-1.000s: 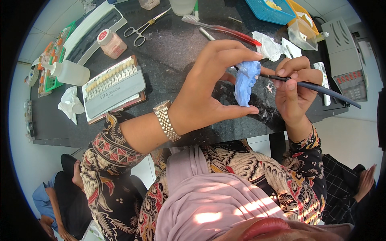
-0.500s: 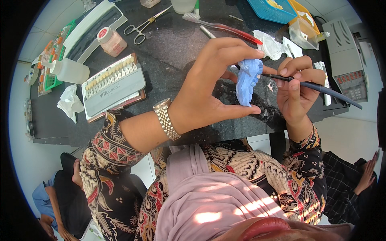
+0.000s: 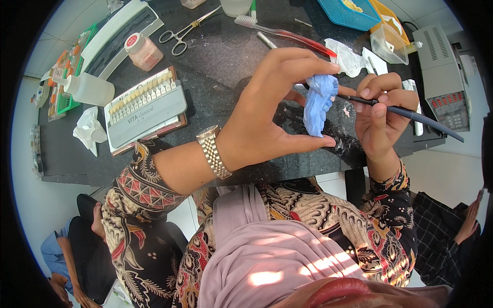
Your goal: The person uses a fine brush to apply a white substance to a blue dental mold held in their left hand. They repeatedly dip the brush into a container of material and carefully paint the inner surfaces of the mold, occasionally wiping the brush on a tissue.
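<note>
My left hand holds a blue dental cast on edge, its thumb below and its fingers above. The row of teeth on the cast faces my right hand. That hand is closed in a pen grip around a slim dark-handled tool, whose thicker rear end points off to the right. The tool's front end reaches the toothed side of the cast; I cannot make out its tip or whether it touches. Both hands are above the black table, close to its front edge.
Left of my arm lie a tooth shade guide, a crumpled tissue, a squeeze bottle and a jar of pink powder. Beyond are a clamp and a red-handled toothbrush. Baskets stand far right.
The cast has turned slightly in my left hand and shifted a little to the right. Both hands keep nearly the same place and grip.
</note>
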Available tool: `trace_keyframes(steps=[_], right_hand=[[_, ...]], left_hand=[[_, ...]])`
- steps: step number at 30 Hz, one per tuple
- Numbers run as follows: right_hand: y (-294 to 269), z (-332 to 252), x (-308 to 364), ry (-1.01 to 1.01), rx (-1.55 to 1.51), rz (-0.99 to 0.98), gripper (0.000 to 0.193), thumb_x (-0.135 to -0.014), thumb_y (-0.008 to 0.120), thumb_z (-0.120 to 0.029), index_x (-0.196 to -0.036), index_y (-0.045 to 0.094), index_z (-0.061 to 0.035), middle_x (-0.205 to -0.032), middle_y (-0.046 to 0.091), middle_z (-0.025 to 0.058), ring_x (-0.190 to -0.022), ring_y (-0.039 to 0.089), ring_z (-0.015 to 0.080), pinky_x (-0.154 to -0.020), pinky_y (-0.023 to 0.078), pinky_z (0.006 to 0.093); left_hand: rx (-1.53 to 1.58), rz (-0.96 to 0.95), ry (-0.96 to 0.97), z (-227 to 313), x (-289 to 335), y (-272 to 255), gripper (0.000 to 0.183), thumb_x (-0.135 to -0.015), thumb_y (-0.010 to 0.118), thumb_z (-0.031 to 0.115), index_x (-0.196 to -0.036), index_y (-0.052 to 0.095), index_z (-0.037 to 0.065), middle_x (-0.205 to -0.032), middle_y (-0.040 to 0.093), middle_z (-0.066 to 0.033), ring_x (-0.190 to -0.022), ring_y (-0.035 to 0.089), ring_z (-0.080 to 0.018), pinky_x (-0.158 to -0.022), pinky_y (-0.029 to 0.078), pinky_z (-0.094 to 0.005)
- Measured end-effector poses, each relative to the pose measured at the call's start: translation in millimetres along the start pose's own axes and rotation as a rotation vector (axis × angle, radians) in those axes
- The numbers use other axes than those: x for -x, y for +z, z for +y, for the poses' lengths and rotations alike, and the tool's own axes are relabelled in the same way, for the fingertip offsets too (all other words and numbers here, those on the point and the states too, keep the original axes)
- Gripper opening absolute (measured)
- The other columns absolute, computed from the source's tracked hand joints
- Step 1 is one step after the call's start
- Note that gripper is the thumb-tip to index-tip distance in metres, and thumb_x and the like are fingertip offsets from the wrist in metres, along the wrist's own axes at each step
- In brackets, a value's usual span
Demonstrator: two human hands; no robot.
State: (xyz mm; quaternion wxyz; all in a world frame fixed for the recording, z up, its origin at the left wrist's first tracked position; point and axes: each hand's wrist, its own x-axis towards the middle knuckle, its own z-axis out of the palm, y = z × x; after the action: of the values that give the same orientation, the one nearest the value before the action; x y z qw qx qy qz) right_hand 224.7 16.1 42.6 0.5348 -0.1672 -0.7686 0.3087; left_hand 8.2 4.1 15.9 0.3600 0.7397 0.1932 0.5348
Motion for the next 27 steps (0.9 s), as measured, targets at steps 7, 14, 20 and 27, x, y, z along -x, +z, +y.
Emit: trace_keyframes(steps=[7, 14, 20, 27], right_hand=[[0.9, 0.2, 0.0, -0.009, 0.012, -0.013, 0.017, -0.091, 0.053, -0.010, -0.100, 0.039, -0.0051, -0.093, 0.050, 0.0154, -0.069, 0.052, 0.0129, -0.063, 0.048, 0.0240], [-1.1, -0.1, 0.6, -0.004, 0.036, -0.033, 0.018, -0.091, 0.053, -0.011, -0.100, 0.039, -0.0050, -0.094, 0.050, 0.0155, -0.069, 0.053, 0.0131, -0.063, 0.049, 0.0238], [0.4, 0.1, 1.0, -0.023, 0.056, -0.037, 0.018, -0.091, 0.053, -0.011, -0.100, 0.039, -0.0048, -0.094, 0.050, 0.0162, -0.069, 0.054, 0.0134, -0.064, 0.049, 0.0242], [0.5, 0.8, 0.9, -0.014, 0.011, -0.027, 0.017, -0.091, 0.052, -0.010, -0.100, 0.039, -0.0046, -0.094, 0.050, 0.0164, -0.068, 0.053, 0.0133, -0.064, 0.049, 0.0244]], left_hand=[[0.009, 0.004, -0.006, 0.8, 0.0, -0.3, 0.091, -0.056, 0.087, 0.007, -0.130, 0.036, 0.010, -0.126, 0.034, -0.0078, -0.114, 0.048, -0.0175, -0.085, 0.052, -0.0310], [0.006, -0.002, -0.024, 1.5, -0.5, -0.5, 0.091, -0.056, 0.087, 0.005, -0.131, 0.035, 0.009, -0.126, 0.034, -0.0078, -0.114, 0.048, -0.0178, -0.086, 0.053, -0.0320], [0.017, -0.007, -0.019, 2.0, -0.3, -0.6, 0.091, -0.057, 0.086, 0.005, -0.131, 0.034, 0.009, -0.126, 0.034, -0.0083, -0.114, 0.048, -0.0185, -0.086, 0.053, -0.0324], [0.036, -0.004, -0.013, 0.1, -0.1, 0.1, 0.091, -0.057, 0.086, 0.005, -0.131, 0.033, 0.009, -0.126, 0.034, -0.0088, -0.114, 0.049, -0.0193, -0.086, 0.053, -0.0334]])
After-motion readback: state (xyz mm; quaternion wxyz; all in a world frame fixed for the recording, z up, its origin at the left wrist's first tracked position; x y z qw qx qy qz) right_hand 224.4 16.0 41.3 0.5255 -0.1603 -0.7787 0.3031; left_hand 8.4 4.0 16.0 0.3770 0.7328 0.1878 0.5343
